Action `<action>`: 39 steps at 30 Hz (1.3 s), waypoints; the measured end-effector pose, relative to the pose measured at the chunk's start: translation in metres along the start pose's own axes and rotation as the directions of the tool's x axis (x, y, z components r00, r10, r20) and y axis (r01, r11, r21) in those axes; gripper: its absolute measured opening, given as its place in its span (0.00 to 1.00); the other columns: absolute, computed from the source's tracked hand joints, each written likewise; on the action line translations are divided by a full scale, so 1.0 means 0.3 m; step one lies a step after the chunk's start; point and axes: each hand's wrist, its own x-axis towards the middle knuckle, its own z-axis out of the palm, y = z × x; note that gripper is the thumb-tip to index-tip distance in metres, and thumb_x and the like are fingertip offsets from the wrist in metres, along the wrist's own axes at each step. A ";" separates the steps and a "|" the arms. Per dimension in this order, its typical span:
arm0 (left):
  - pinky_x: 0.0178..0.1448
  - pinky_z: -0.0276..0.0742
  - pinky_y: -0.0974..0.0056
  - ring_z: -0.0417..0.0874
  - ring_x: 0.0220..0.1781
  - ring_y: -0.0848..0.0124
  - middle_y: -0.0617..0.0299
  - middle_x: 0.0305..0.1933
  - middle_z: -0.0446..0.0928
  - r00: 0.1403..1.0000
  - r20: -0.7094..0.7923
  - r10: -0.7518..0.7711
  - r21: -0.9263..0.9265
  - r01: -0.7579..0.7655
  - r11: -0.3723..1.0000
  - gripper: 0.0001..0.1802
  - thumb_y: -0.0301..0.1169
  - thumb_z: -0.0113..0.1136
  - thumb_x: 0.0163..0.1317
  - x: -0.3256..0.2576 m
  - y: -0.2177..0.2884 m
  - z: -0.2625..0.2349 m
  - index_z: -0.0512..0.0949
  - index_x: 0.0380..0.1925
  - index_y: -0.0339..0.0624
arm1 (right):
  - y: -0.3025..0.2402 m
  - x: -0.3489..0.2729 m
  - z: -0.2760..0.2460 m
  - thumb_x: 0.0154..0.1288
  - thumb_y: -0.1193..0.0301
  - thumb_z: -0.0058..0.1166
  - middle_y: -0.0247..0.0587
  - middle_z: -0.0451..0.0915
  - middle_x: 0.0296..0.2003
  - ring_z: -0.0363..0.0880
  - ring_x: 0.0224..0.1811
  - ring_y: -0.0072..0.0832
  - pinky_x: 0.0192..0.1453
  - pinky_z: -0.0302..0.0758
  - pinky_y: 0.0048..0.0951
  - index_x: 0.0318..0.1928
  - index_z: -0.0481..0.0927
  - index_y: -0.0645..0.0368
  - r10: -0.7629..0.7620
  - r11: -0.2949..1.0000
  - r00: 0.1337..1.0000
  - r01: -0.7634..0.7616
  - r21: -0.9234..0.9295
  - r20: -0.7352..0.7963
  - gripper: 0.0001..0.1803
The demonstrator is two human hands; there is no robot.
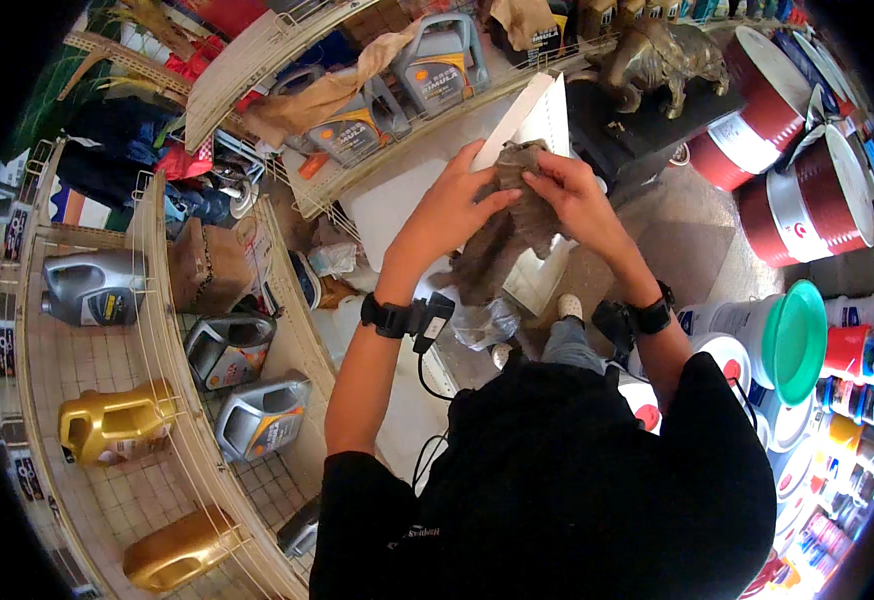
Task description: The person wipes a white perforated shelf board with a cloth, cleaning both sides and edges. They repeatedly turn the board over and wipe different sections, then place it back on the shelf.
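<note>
A grey-brown rag (527,215) is bunched up between my two hands, with its lower part hanging down. My left hand (447,205) is closed on the rag's left side, thumb in front and some fingers hidden behind it. On the other side, my right hand (572,190) pinches the rag's upper right part. Behind the rag a long white board (547,110) stands on a slant, its lower end showing below the cloth. Whether my left fingers also touch the board I cannot tell.
Wire-fronted shelves (302,345) curve along the left, holding grey jugs (262,415) and gold jugs (117,420). More jugs (442,65) stand on the shelf ahead. A bronze animal statue (657,65), red drums (807,195) and stacked buckets with a green basin (797,340) line the right.
</note>
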 end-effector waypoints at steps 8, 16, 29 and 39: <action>0.63 0.64 0.60 0.68 0.60 0.54 0.51 0.58 0.68 0.994 0.065 -0.086 0.045 0.084 0.995 0.15 0.43 0.65 0.56 -0.026 -0.037 -0.085 0.80 0.31 0.42 | 0.078 0.019 -0.172 0.66 0.73 0.50 0.36 0.80 0.45 0.78 0.46 0.22 0.50 0.74 0.23 0.53 0.74 0.64 0.374 0.581 0.925 -0.286 0.762 0.063 0.16; 0.64 0.63 0.60 0.67 0.61 0.54 0.50 0.58 0.67 0.990 0.102 -0.093 0.037 0.090 0.995 0.19 0.46 0.67 0.53 -0.008 -0.017 -0.075 0.80 0.31 0.42 | 0.048 -0.028 -0.035 0.71 0.65 0.42 0.33 0.77 0.49 0.75 0.46 0.23 0.46 0.71 0.22 0.56 0.69 0.56 0.398 0.139 0.834 -0.466 0.874 0.382 0.16; 0.61 0.65 0.63 0.71 0.58 0.56 0.48 0.60 0.67 0.979 0.087 -0.184 -0.032 0.188 0.982 0.17 0.37 0.59 0.62 -0.024 -0.043 -0.085 0.79 0.35 0.29 | 0.437 -0.089 0.108 0.65 0.77 0.43 0.38 0.62 0.65 0.63 0.65 0.35 0.66 0.62 0.35 0.68 0.54 0.61 0.139 0.918 0.987 -0.158 0.363 0.077 0.31; 0.49 0.67 0.64 0.72 0.44 0.60 0.51 0.47 0.69 0.977 0.073 -0.199 -0.076 0.204 0.976 0.18 0.38 0.54 0.66 -0.007 -0.055 -0.077 0.73 0.36 0.27 | 0.447 -0.121 0.276 0.63 0.68 0.46 0.72 0.69 0.50 0.68 0.54 0.63 0.57 0.68 0.49 0.62 0.56 0.71 0.400 0.879 0.914 -0.405 -0.253 -0.071 0.30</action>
